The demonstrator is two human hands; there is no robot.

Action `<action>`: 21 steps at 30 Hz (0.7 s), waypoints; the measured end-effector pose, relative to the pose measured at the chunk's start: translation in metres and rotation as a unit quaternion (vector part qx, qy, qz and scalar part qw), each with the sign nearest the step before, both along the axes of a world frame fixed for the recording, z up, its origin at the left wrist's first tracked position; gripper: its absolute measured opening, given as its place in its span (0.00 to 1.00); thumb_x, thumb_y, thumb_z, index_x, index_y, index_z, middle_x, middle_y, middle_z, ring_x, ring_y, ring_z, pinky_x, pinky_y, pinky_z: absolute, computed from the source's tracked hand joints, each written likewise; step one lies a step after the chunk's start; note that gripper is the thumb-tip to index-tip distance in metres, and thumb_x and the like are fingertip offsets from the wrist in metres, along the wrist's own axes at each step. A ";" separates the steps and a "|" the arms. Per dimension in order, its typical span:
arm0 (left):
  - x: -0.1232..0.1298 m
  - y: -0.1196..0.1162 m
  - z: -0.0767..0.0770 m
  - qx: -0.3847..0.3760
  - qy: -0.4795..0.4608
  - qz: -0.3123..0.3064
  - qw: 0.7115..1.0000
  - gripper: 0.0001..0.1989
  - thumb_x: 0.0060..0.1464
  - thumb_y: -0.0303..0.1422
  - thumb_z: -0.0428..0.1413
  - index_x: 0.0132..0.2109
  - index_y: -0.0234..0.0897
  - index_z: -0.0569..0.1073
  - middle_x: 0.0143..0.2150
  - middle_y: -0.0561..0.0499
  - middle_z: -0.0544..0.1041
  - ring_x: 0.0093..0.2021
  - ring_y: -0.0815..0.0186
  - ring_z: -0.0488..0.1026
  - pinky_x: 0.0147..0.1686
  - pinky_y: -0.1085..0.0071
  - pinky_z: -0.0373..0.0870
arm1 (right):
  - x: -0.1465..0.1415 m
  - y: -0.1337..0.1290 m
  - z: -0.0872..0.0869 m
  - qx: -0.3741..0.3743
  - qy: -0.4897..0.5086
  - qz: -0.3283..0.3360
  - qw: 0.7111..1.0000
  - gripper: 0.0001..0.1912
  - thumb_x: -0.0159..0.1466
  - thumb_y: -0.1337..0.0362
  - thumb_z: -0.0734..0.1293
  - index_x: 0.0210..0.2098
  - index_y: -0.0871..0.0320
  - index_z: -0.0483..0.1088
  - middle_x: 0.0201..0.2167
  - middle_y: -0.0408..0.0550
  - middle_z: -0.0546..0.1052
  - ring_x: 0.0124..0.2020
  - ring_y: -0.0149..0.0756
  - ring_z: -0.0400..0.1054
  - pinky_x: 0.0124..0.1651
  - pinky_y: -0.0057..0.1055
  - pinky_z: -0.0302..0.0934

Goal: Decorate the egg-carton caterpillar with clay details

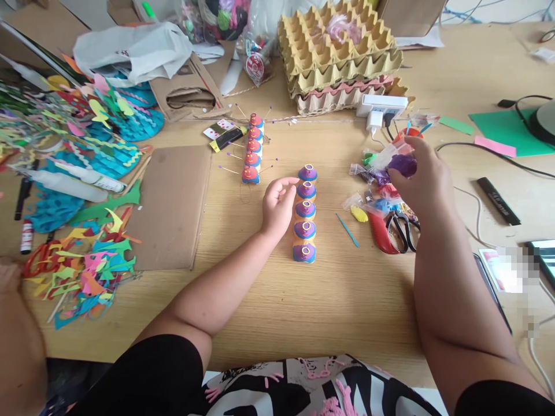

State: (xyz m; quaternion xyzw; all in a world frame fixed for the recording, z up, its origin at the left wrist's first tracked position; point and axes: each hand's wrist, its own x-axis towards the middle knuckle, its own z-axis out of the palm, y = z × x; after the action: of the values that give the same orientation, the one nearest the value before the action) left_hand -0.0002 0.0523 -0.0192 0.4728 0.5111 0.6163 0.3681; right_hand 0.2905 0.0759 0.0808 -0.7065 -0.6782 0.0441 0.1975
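My left hand (278, 203) is beside a painted egg-carton strip (304, 230), its fingers loosely curved and the thumb apart from the index finger. The fingertips are at the strip's left edge near the second bump; whether they press on it I cannot tell. Each bump has a purple top, a blue rim and a yellow ring. My right hand (427, 173) is over the craft supplies at the right, with thumb and fingers around a lump of purple clay (404, 166), seemingly in clear plastic. Below it lie a yellow clay lump (359, 214), a thin blue stick (347, 230) and red-handled pliers (384, 233).
A finished orange-and-blue strip (252, 151) with pin-like sticks stands behind. Cardboard (171, 208) and colourful paper scraps (93, 266) lie left, near another person's arm (19, 335). Egg trays (338, 52) are stacked at the back by a power strip (384, 105). A black marker (498, 200) lies right.
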 end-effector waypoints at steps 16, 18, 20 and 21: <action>-0.001 -0.001 -0.001 -0.008 0.015 0.002 1.000 0.07 0.62 0.32 0.58 0.45 0.42 0.80 0.50 0.48 0.84 0.55 0.62 0.79 0.59 0.64 0.74 | 0.000 0.011 -0.023 -0.021 0.027 0.060 0.998 0.35 0.65 0.56 0.68 0.71 0.49 0.65 0.62 0.60 0.78 0.51 0.53 0.77 0.53 0.50 0.71; -0.001 -0.001 -0.001 -0.005 0.016 0.002 1.000 0.07 0.62 0.32 0.58 0.45 0.42 0.80 0.50 0.48 0.84 0.56 0.61 0.79 0.59 0.64 0.73 | 0.002 0.013 -0.026 -0.031 0.041 0.063 0.997 0.35 0.65 0.56 0.69 0.71 0.50 0.66 0.60 0.59 0.79 0.48 0.50 0.77 0.51 0.49 0.71; -0.001 -0.001 -0.001 -0.005 0.021 0.004 1.000 0.07 0.63 0.32 0.58 0.45 0.42 0.81 0.50 0.48 0.84 0.56 0.61 0.79 0.59 0.64 0.73 | 0.003 0.013 -0.028 -0.033 0.060 0.061 0.996 0.37 0.63 0.56 0.70 0.71 0.50 0.66 0.59 0.58 0.79 0.46 0.49 0.77 0.49 0.48 0.71; -0.001 -0.001 -0.001 -0.006 0.023 0.005 1.000 0.07 0.63 0.32 0.58 0.46 0.42 0.81 0.50 0.48 0.84 0.56 0.61 0.79 0.59 0.64 0.73 | 0.003 0.013 -0.027 -0.028 0.066 0.058 0.996 0.37 0.62 0.57 0.70 0.71 0.50 0.66 0.59 0.58 0.79 0.46 0.49 0.77 0.49 0.48 0.71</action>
State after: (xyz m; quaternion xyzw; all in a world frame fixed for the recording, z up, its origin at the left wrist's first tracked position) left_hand -0.0010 0.0518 -0.0200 0.4819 0.5251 0.6042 0.3562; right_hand 0.2940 0.0890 0.0535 -0.6669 -0.7017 0.1213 0.2193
